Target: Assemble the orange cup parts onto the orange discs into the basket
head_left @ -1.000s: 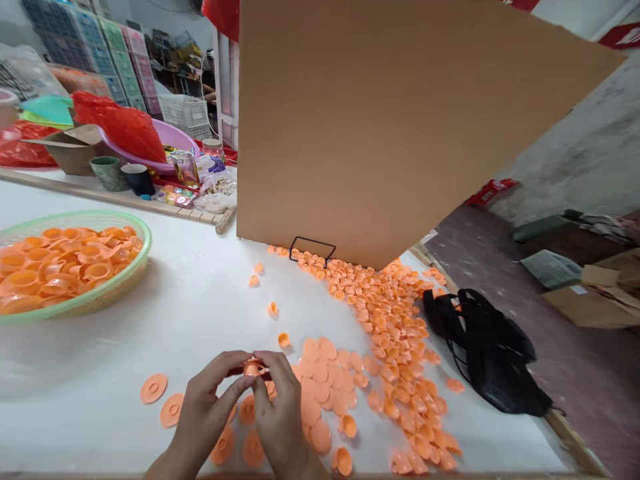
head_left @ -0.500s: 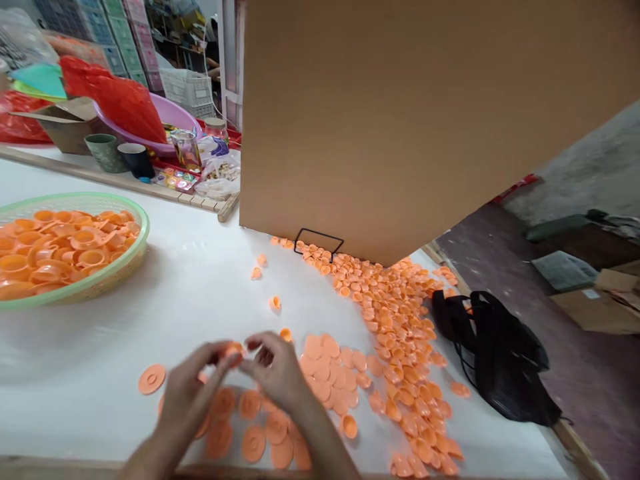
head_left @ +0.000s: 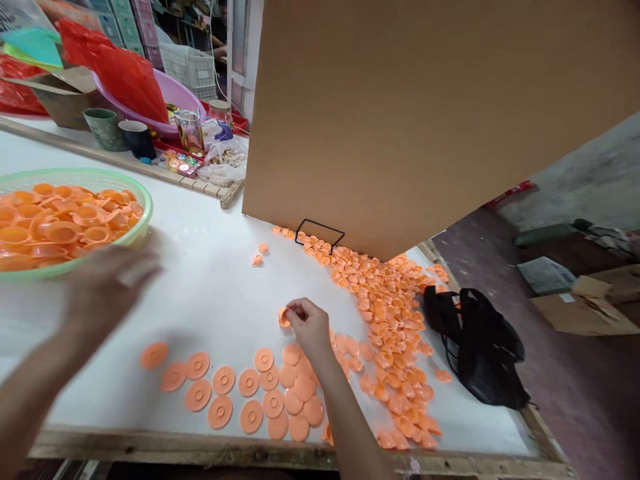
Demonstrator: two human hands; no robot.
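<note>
A small white label [head_left: 567, 298] on the open brown cardboard box [head_left: 555, 315] at lower right is too small to read, as is any print on the multicoloured flat packet [head_left: 179, 162] beside the dark blue cup [head_left: 137, 139]. The right hand [head_left: 310, 327] pinches a small orange plastic cup [head_left: 283, 317] between its fingertips, above the white tabletop [head_left: 210, 280]; the fingers partly cover the cup. The left hand [head_left: 107, 287] is smeared by motion near the pale green mesh plastic basket [head_left: 148, 213], overlapping its near rim in view; whether its fingers are open, or touch anything, I cannot tell. The basket, full of orange plastic pieces [head_left: 63, 232], is cut off at the left edge. Flat round orange plastic discs [head_left: 223, 380] lie along the near side, some hidden behind the right forearm. A heap of small orange cups [head_left: 395, 333] runs up to a large plain brown cardboard panel [head_left: 400, 120], which is cut off above and at right.
</note>
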